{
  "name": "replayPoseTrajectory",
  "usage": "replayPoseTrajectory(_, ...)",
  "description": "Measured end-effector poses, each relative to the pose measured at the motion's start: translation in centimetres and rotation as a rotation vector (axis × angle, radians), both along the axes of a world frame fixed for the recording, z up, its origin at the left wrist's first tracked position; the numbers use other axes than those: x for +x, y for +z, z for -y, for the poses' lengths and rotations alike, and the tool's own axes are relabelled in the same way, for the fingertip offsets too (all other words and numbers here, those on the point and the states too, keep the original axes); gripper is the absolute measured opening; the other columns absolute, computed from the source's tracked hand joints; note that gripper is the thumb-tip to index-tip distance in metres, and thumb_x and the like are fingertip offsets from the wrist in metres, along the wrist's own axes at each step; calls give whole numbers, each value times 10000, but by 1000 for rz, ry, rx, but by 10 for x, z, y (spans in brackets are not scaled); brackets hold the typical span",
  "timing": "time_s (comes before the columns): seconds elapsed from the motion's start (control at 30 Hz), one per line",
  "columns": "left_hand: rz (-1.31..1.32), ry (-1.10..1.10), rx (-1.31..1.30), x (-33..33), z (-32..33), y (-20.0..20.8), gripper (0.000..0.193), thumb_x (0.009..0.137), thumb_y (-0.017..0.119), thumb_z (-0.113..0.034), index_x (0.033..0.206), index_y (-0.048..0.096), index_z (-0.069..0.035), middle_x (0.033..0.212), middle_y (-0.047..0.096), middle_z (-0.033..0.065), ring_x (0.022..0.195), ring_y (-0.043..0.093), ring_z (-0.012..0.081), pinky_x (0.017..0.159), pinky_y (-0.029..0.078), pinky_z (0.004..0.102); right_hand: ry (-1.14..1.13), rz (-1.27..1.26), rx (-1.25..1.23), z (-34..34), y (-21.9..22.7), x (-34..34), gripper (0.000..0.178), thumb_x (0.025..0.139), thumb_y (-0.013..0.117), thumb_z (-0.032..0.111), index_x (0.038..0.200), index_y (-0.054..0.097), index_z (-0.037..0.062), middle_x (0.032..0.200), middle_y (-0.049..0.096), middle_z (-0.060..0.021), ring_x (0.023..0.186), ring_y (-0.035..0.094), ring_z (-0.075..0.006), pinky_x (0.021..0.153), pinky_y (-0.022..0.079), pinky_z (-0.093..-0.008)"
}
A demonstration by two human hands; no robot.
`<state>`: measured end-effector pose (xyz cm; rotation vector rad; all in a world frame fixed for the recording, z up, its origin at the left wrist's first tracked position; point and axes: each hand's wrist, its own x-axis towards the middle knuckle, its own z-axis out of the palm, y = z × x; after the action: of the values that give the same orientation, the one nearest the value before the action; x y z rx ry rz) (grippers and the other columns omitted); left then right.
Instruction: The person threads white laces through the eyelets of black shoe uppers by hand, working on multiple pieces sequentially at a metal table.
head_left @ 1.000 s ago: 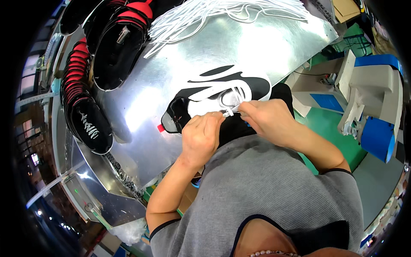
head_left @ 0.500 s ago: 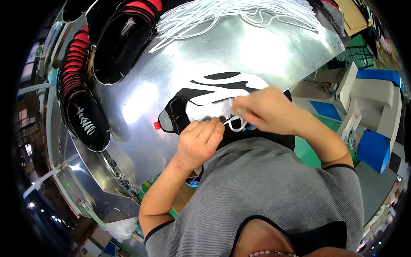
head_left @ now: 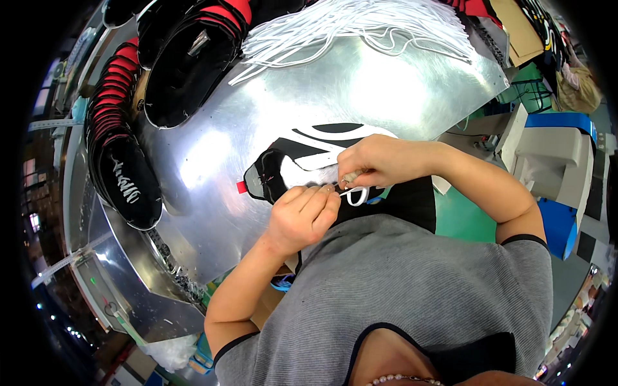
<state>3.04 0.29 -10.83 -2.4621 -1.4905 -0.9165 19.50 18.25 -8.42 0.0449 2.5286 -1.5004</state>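
Note:
A black and white shoe upper with a red tab lies at the near edge of the metal table, close to my body. My left hand is closed on the upper's near edge, its fingertips bunched at the eyelet area. Right beside those fingertips, my right hand is closed in a pinch on a white shoelace. A small loop of the lace hangs below the right hand. Something pale covers a fingertip or thumb of that hand. The exact spot where the lace meets the upper is hidden by my fingers.
A bundle of white laces spreads over the far side of the metal table. Black and red shoe uppers stand nested in a curved row at the left, with another stack beside it. A white and blue machine stands at the right.
My right hand has come left and close to my left hand; the lace stretched between them before. The left hand keeps its hold on the upper. The view has shifted slightly.

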Motion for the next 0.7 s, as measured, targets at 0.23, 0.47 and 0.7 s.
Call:
replayPoseTrajectory(0.23,39,5,-40,2,2,0,161,750,663,-35,907,631,-22,875,676,77,752,660,180,627,497,270,-120,-225,267,18,-9,14,137,837,659,172,931,640,73,884,619,-72,737,627,-308,629,496,-393)
replayPoseTrajectory(0.47,161,-101,-157,16,9,6,162,738,663,-31,895,629,-45,866,676,49,753,664,172,635,510,296,-928,-578,559,1,4,25,198,799,652,-1,987,594,21,860,556,-103,611,595,-243,546,509,-348)
replayPoseTrajectory(0.7,796,327,-813,9,-8,27,749,921,688,-223,1440,201,11,868,695,194,755,704,322,683,539,372,-792,-379,97,42,-10,20,117,853,654,48,967,642,25,844,591,-79,652,585,-193,588,472,-315)
